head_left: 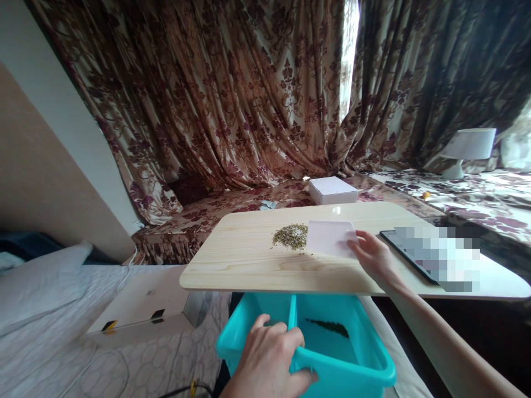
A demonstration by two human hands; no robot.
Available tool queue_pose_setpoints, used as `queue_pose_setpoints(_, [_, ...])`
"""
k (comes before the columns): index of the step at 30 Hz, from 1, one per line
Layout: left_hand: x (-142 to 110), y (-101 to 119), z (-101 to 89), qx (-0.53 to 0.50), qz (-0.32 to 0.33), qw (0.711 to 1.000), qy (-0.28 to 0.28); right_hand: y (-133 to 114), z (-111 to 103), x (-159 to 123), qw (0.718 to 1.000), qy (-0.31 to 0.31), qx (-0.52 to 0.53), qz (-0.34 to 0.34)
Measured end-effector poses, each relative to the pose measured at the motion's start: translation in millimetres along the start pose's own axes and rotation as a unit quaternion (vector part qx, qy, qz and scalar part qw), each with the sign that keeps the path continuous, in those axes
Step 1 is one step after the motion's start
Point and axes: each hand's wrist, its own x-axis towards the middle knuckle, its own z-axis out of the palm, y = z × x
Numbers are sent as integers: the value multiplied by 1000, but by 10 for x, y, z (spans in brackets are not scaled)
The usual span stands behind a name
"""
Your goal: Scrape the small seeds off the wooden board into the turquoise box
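Note:
A thin white card (329,237) is pinched in my right hand (373,254), held over the wooden tabletop (232,254). Its left edge meets a small loose pile of greenish-brown seeds or dried bits (290,236). My left hand (269,354) is closed over the front rim of a turquoise plastic bin (332,367), beside its middle divider. Some dark green bits (332,327) lie in a strip on the floor of the bin's right compartment. My left hand partly hides the left compartment.
A tablet (431,257), its screen blurred out, lies on the table's right side. Behind the table sit a white box (333,189) and a crumpled cloth (267,204). Another white box (145,301) rests on the bed at left. A white lamp (470,145) stands far right.

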Motion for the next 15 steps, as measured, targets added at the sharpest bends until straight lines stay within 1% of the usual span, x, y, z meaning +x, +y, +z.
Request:
queue_pose_setpoints(5, [4, -3, -9, -10, -2, 1000, 12, -2, -41, -15, 1000, 12, -25, 2])
queue_pose_setpoints(12, [-14, -7, -8, -9, -6, 1000, 11, -14, -89, -28, 998, 37, -51, 3])
queue_pose_setpoints(15, [-11, -26, -13, -11, -7, 1000, 13, -8, -66, -58, 999, 29, -45, 10])
